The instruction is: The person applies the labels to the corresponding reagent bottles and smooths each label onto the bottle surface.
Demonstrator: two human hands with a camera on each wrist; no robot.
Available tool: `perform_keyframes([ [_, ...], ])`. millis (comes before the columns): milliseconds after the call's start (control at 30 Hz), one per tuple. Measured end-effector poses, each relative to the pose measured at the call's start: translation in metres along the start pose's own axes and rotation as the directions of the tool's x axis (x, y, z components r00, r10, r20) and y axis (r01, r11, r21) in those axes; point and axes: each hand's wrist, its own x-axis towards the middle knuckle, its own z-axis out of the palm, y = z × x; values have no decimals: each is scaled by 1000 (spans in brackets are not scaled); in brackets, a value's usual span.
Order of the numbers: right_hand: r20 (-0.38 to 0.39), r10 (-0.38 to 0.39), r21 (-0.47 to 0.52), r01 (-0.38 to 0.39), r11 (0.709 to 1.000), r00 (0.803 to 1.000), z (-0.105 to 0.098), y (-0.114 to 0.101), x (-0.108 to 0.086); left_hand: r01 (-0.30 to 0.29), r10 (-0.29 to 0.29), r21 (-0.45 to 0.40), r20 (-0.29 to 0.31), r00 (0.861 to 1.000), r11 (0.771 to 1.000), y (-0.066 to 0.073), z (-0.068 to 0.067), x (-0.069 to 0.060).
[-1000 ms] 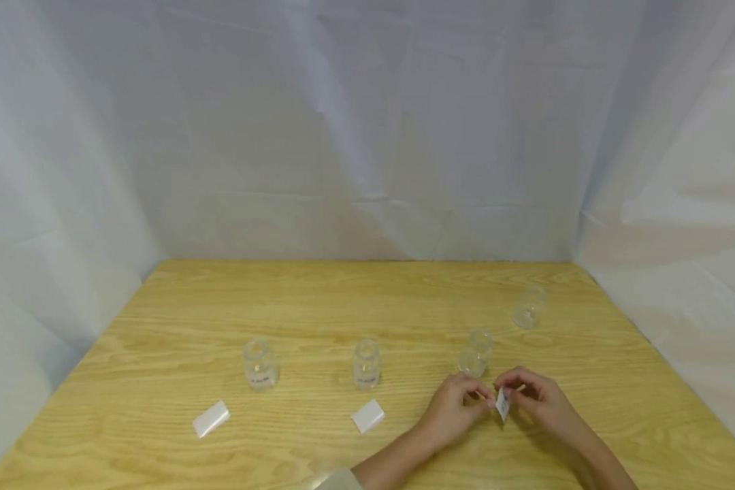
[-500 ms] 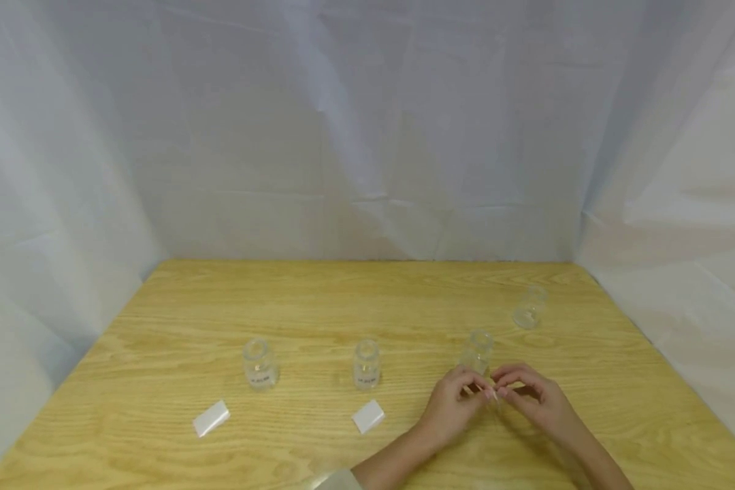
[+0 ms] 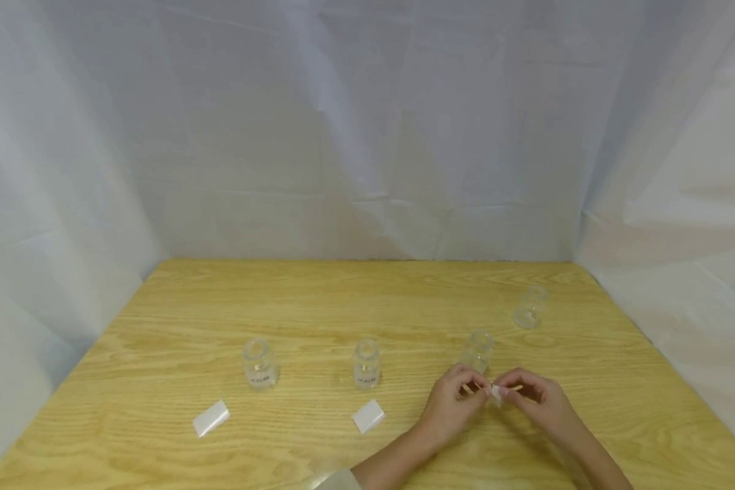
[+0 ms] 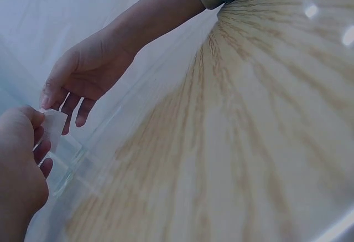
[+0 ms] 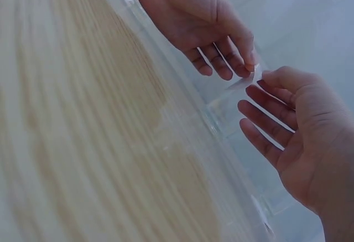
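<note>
Both hands meet at a small white label (image 3: pixel 496 394), held above the table at the right front. My left hand (image 3: pixel 453 405) pinches it between thumb and forefinger. From the other side my right hand (image 3: pixel 543 405) pinches it too, its other fingers spread loosely in the right wrist view. In the left wrist view the white label (image 4: pixel 53 128) hangs between the two sets of fingertips. Just behind the left hand stands a clear glass jar (image 3: pixel 478 350), its lower part hidden by the fingers.
Two clear jars with printed labels, a left one (image 3: pixel 260 365) and a middle one (image 3: pixel 366 365), stand on the wooden table (image 3: pixel 282 292). White slips lie before them, one left (image 3: pixel 211 418), one middle (image 3: pixel 368 416). Another jar (image 3: pixel 529 307) stands back right. White sheeting (image 3: pixel 367 136) surrounds the table.
The label has turned between the fingers, from its printed face to edge-on, then to a small white patch. The hands have drawn slightly closer together. Jars and slips have stayed put.
</note>
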Motion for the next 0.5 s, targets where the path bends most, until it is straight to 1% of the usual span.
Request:
perform_keyframes([
  [67, -24, 33, 18, -33, 999, 999, 0, 0, 0, 5, -5, -19, -12, 1000, 1000, 0, 0, 0],
  [167, -58, 76, 51, -73, 996, 995, -1, 0, 0, 4, -5, -37, -46, 999, 999, 0, 0, -1],
  [300, -105, 102, 75, -95, 993, 989, -2, -1, 1, 15, -20, -51, -92, 996, 999, 1, -3, -3],
  [433, -133, 106, 90, -94, 991, 985, -4, -1, 1, 78, -84, -67, -96, 992, 995, 1, -9, -8],
  [500, -131, 106, 98, -93, 991, 986, -5, -1, 0, 96, -102, -61, -96, 990, 993, 0, -13, -10],
])
